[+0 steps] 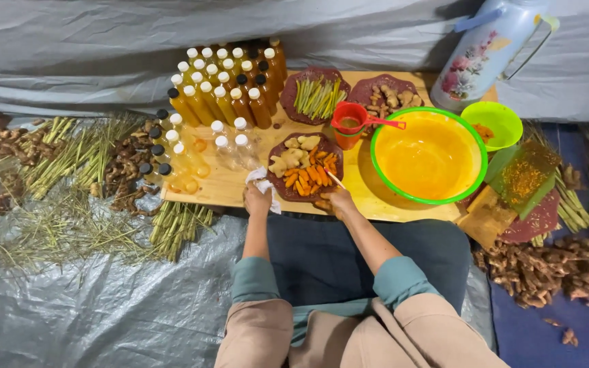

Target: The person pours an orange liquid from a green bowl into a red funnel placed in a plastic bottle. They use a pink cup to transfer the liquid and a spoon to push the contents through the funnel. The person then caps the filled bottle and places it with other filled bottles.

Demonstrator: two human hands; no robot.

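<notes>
Evenly lit from above, soft and fairly bright. Faint shadows only. Mild sheen on the yellow basin [429, 158] and grey tarp [90, 300]. Sharp centre, wide-angle bending toward edges.

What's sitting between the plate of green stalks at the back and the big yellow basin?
In the head view, a small red cup with a handle sits on the board between the plate of green stalks and the yellow basin.

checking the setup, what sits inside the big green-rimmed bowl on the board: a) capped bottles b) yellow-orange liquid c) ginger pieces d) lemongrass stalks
b, the green-rimmed bowl is filled only with a smooth yellow-orange liquid, with no stalks, bottles or roots inside it.
</notes>
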